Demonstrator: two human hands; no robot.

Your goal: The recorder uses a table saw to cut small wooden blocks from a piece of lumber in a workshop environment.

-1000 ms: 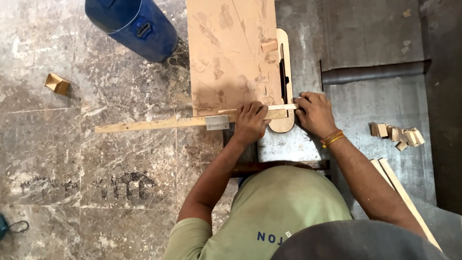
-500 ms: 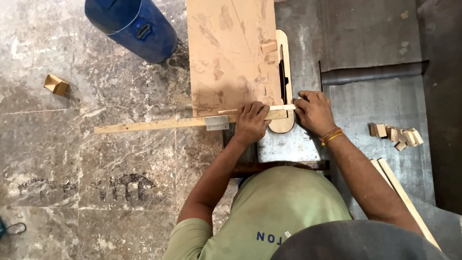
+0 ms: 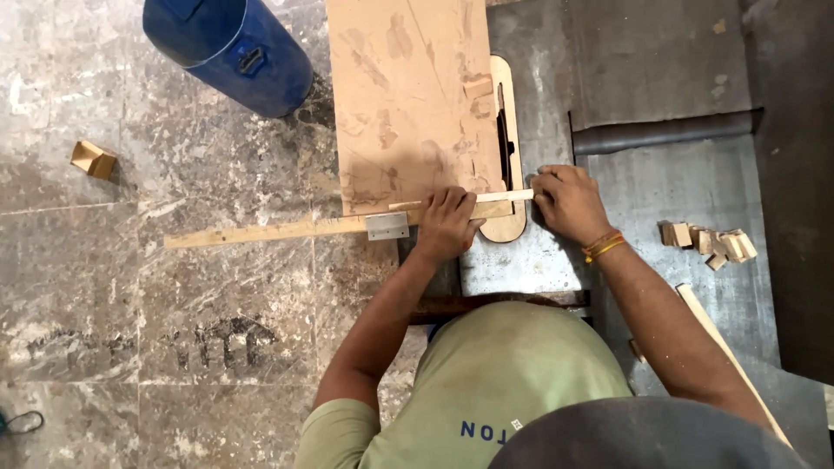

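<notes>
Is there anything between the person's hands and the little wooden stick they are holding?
Nothing visible. The left hand presses down on the thin wooden strip and the long batten under it, and the right hand pinches the strip's end beside the saw slot. Both touch the wood directly.

My left hand (image 3: 447, 224) presses down on the long strip (image 3: 287, 230), just right of its metal plate (image 3: 387, 226). My right hand (image 3: 566, 202) pinches the thin stick (image 3: 499, 196) at its end. Offcuts (image 3: 708, 244) lie right of my wrist.
</notes>
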